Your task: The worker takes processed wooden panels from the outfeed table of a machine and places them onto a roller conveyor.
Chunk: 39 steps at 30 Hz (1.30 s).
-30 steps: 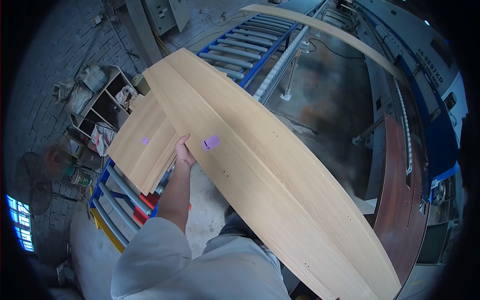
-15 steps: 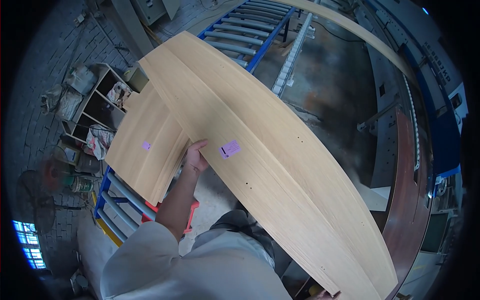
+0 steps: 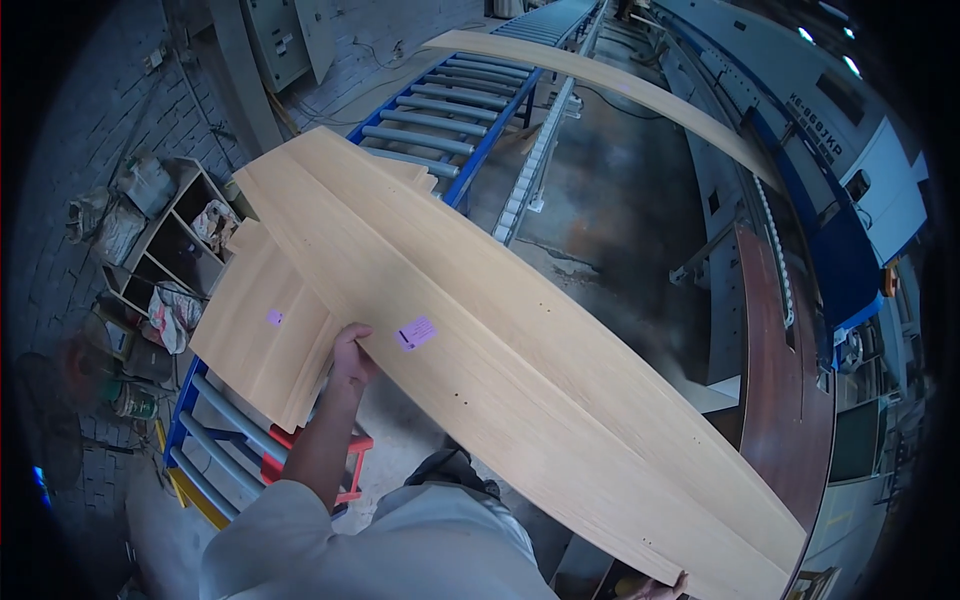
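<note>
A long pale wood-grain panel (image 3: 400,280) runs diagonally from upper left to lower right in front of me. A lengthwise seam or step divides it; I cannot tell whether it is one piece or two overlapped boards. It carries a purple label (image 3: 417,333) and small drilled holes. My left hand (image 3: 352,355) grips its near edge beside the label, thumb on top and fingers hidden underneath. At the lower border, my right hand (image 3: 660,588) is closed on the near edge by the panel's close end, only partly visible. Under the far end lies a stack of similar panels (image 3: 250,345).
A blue-framed roller conveyor (image 3: 415,128) extends away at the back. Another long board (image 3: 620,88) reaches across to the large machine (image 3: 790,75) on the right. A reddish-brown panel (image 3: 775,350) stands by it. Left are shelves (image 3: 180,235) with bags and a red stool (image 3: 355,465).
The view has tilted up and turned slightly right, so more of the conveyor and far board shows. Both hands keep their grip on the panel, which has shifted little.
</note>
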Each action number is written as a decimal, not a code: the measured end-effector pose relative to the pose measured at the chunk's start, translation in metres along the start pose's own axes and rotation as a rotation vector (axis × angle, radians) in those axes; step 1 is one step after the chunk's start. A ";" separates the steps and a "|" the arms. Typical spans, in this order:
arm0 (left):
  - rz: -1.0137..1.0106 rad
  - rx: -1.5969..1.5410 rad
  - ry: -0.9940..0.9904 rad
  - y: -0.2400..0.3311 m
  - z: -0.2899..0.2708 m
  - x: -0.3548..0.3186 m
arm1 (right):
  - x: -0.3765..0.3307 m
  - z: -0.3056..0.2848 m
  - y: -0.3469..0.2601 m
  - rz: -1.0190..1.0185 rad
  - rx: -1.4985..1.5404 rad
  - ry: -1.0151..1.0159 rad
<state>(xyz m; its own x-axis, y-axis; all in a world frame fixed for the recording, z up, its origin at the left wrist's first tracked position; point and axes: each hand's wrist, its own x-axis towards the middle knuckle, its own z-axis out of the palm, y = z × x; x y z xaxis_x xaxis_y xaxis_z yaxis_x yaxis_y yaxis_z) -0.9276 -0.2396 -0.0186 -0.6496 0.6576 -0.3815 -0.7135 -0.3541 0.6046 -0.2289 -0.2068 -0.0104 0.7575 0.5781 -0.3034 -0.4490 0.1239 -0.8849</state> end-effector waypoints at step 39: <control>1.051 -0.050 1.164 0.149 -0.423 -0.547 | -0.474 0.330 0.096 0.615 0.026 -1.351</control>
<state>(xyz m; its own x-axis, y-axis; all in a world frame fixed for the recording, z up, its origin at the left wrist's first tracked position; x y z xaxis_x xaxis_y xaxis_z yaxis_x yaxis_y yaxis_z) -0.7893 -0.9334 -0.0150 -0.6635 -0.7341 -0.1444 0.1788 -0.3430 0.9221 -0.7872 -0.2028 0.1655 -0.5463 0.8357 -0.0563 -0.5468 -0.4067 -0.7318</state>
